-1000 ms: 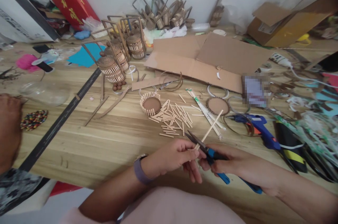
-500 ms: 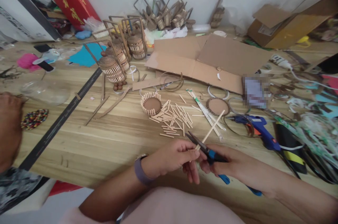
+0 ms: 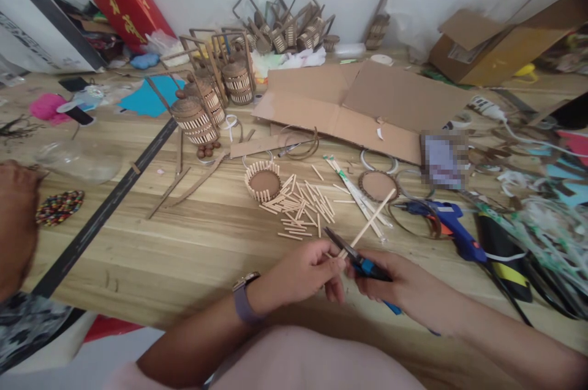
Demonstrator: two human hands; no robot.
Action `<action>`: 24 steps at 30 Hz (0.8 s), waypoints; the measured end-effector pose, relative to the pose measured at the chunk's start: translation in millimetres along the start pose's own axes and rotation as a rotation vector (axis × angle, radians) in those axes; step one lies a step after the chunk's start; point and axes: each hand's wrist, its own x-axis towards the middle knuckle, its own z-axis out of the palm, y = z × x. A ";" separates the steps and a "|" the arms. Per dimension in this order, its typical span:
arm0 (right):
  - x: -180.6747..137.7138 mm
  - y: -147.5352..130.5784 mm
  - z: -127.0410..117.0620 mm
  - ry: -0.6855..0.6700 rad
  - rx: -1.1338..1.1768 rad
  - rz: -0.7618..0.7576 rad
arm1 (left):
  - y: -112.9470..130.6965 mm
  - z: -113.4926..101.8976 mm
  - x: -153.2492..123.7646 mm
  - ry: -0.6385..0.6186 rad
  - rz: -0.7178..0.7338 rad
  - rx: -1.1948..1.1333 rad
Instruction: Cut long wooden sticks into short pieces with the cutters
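Wooden stick (image 3: 373, 217): above the table's near edge, held aslant, its long free length running up and to the right from the fingers. Left hand (image 3: 309, 275) reaches in from lower left, forearm low, watch (image 3: 245, 292) on the wrist; thumb and index finger meet in a pinch, remaining fingers curled loosely beneath. Right hand (image 3: 397, 280) comes in from lower right, wrapped around the blue-and-black cutters (image 3: 370, 269), blades pointing up and left.

Stick's lower end sits in the left pinch, just beside the thumb tip; the shaft crosses the cutter blades close to that grip. Whether the blades bite: cannot tell. Far end of the stick stands well clear of both hands, seen against the round brown disc (image 3: 378, 184). Cut pieces (image 3: 305, 206) lie scattered beyond the left hand, near a peg-ringed base (image 3: 264, 182).
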 end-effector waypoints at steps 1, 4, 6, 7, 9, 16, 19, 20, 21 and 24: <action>0.1 -1.0 -0.7 -0.008 -0.013 -0.004 | -0.5 0.2 0.3 0.025 0.016 0.021; -0.7 -4.3 -3.1 -0.041 -0.015 -0.026 | 0.3 0.0 0.5 0.018 0.012 0.040; -1.8 -5.7 -4.6 -0.062 0.018 -0.020 | 2.3 -0.3 0.0 -0.016 -0.009 0.016; -2.4 -6.0 -5.2 -0.073 0.037 -0.001 | 3.4 -0.3 -0.3 -0.026 -0.018 0.005; -3.2 -5.7 -5.8 -0.087 0.066 0.052 | 5.0 -0.3 -1.1 -0.033 -0.032 -0.012; -1.8 -2.4 -1.7 -0.092 0.068 0.037 | 5.3 -1.1 -2.2 -0.043 -0.035 0.020; -0.4 -0.7 1.5 -0.054 0.066 0.028 | 6.6 -0.9 -2.4 -0.025 -0.021 0.049; 0.1 -0.3 2.5 -0.045 0.068 0.026 | 7.0 -0.7 -2.5 -0.018 -0.019 0.059; 0.8 0.0 3.2 -0.042 0.069 0.024 | 7.4 -0.5 -2.5 -0.012 -0.020 0.069; 2.9 -0.5 3.7 -0.027 0.051 -0.007 | 8.0 0.1 -2.6 0.012 -0.026 0.093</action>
